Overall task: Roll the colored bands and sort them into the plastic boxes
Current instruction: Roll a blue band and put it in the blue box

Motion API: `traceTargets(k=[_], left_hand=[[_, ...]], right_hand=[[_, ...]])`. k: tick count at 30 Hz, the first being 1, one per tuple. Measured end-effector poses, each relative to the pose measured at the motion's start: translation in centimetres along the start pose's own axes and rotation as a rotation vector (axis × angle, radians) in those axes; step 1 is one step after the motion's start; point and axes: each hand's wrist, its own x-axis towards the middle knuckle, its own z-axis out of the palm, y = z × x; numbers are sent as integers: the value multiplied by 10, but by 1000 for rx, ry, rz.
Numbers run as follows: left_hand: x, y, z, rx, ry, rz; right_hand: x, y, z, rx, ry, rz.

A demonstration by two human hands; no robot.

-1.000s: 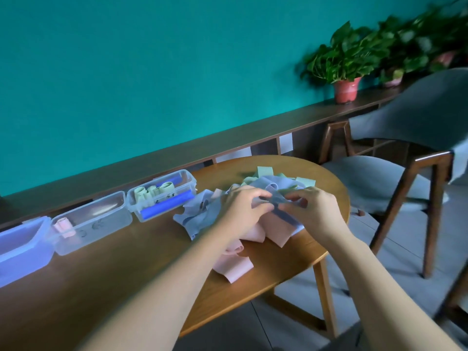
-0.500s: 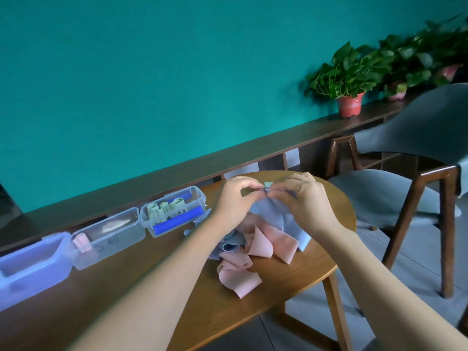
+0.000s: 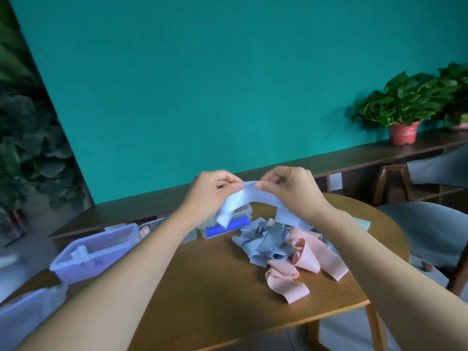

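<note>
While both hands are raised above the round wooden surface point(image 3: 202, 287), they pinch one pale blue band point(image 3: 249, 196) between them. The left hand point(image 3: 210, 193) has its fingers curled shut on one end, which hangs down in a loose fold at 7 o'clock from the grip. The right hand point(image 3: 291, 191) is closed on the band beside it, thumb and fingertips nipped together, and the rest of the strip droops under that wrist.

Below the hands, at 5 o'clock, lies a tangled heap of grey-blue bands point(image 3: 263, 241), with curled pink bands point(image 3: 304, 259) touching it on the near right side. A green band point(image 3: 362, 222) peeks out at 3 o'clock, behind the right forearm.

A row of plastic boxes runs along the far-left edge: a clear box with a blue roll point(image 3: 225, 228) directly under the left hand, another clear box point(image 3: 149, 228) largely hidden by the left forearm, and a lilac-tinted box point(image 3: 93, 252) at 9 o'clock.
</note>
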Motion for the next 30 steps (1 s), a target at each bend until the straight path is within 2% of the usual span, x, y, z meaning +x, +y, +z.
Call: traceTargets(k=[7,10,13,18,21,25,30], left_hand=[[-62,-23,-86,152,-31,-157],[-88,-42,-111,211,-77,-218],[-107,-74,-133,276,-123,-274],[-128,-124,-158,373,-177,-345],[-131,-147,-161,426,-203,-381],[-127,-170,-165,411,-148,-425],[-115,-193,-167,345,-250,-527]], right_hand=[[-17,-31,66,255,-368,74],[-29,-34,95,366,-581,140],[-41,-26,122,223,-810,181],[-51,-2,164,139,-952,281],[-52,12,180,217,-927,343],[-43,32,190,397,-721,413],[-23,58,199,217,-512,326]])
